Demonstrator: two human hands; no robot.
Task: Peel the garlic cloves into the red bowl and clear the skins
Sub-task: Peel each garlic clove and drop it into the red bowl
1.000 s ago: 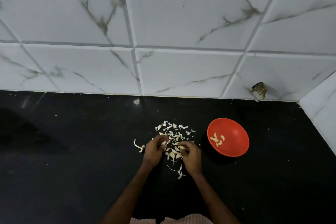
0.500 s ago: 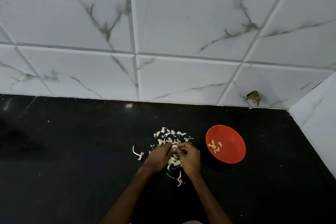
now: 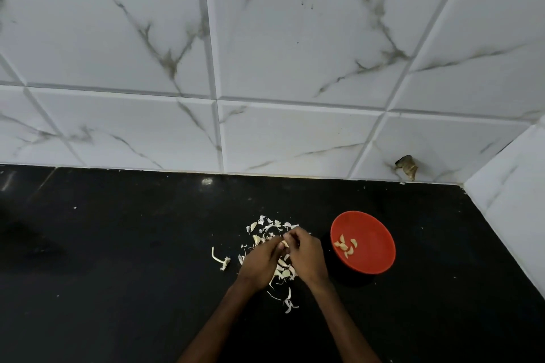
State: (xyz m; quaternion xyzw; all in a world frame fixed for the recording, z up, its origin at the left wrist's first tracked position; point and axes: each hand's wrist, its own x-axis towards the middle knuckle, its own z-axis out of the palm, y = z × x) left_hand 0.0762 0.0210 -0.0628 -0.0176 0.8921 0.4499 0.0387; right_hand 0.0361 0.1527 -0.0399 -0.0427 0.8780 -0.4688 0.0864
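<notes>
Both the left hand [image 3: 261, 262] and right hand [image 3: 306, 256] pinch one garlic clove [image 3: 285, 244]. Skins [image 3: 265, 224] lie around that pinch; the red bowl [image 3: 380, 244] sits near its right.

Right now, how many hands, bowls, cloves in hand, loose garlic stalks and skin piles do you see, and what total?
hands: 2, left hand and right hand
red bowl: 1
garlic clove pinched between both hands: 1
garlic stalk: 1
pile of skins: 1
Total: 6
The peeled cloves in the bowl are too small to count surely.
</notes>
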